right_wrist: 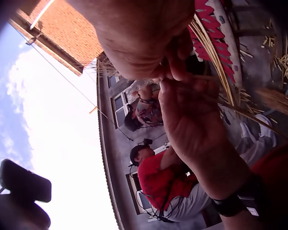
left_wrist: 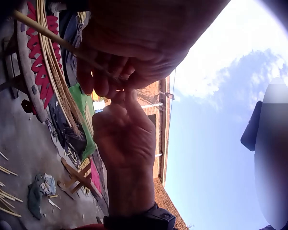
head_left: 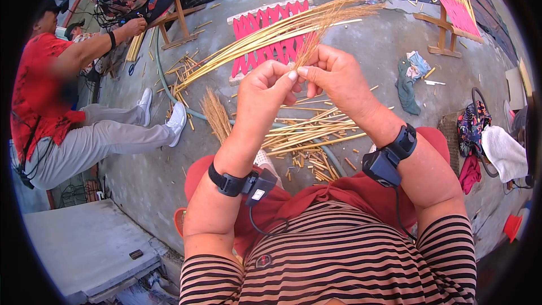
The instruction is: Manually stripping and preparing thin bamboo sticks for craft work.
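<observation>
Both hands meet in the middle of the head view, thumb tips almost together. My left hand point(head_left: 264, 87) pinches a broomcorn stalk point(left_wrist: 53, 36) just below its bristly head point(head_left: 317, 35), which fans up and away. The right hand point(head_left: 337, 74) pinches the same stalk right beside it, finger and thumb closed at the base of the bristles. In the left wrist view, the stalk's bare end sticks out past the left palm. Beyond the hands, a bundle of long broomcorn stalks point(head_left: 248, 41) lies across a low rack wrapped in pink strips point(head_left: 257, 25).
Loose stalks point(head_left: 316, 130) and short cut pieces litter the concrete, crossed by a hose point(head_left: 161, 70). A broomcorn bunch point(head_left: 215, 114) stands by the left forearm. A seated person in red point(head_left: 42, 85) is at left. Cloths point(head_left: 407, 87) and a second pink-covered rack point(head_left: 458, 14) are at right.
</observation>
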The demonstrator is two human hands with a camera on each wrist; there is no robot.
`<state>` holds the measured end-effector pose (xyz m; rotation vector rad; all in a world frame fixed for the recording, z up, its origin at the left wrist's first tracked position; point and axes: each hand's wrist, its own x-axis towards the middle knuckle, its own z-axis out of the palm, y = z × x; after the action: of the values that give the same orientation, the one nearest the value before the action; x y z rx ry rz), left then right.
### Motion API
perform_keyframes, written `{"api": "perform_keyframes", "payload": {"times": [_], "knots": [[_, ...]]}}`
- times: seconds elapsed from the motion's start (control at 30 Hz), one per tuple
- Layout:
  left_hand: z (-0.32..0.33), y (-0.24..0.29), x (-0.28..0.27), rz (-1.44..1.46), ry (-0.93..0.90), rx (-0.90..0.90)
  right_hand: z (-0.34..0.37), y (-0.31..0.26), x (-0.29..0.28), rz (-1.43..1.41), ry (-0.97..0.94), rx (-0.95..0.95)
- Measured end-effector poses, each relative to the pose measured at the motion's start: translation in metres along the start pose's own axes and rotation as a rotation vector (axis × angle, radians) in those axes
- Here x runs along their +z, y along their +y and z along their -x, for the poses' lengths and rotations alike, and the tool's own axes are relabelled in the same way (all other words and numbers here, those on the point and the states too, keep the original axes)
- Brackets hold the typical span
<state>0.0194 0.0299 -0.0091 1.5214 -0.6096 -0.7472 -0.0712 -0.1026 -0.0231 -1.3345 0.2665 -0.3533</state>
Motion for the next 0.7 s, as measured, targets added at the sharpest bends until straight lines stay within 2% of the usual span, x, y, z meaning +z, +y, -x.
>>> {"api": "perform_keyframes", "payload": {"times": [0.13, 0.27, 0.57, 0.7], "knots": [[0.0027, 0.002, 0.0013, -0.092, 0.009, -0.016, 0.0008, 0.0039, -0.0006, 0.091, 0.002, -0.046], [0.0023, 0.0006, -0.0014, -0.139, -0.011, -0.041, 0.0023, 0.0053, 0.0014, 0.045, -0.007, -0.037], [0.0038, 0.0005, -0.0067, 0.04, -0.041, -0.068, 0.002, 0.0023, -0.0001, 0.005, -0.023, 0.011], [0.0046, -0.0003, -0.0071, 0.019, -0.049, -0.048, 0.0026, 0.0005, 0.0025, 0.031, -0.012, -0.001]]}}
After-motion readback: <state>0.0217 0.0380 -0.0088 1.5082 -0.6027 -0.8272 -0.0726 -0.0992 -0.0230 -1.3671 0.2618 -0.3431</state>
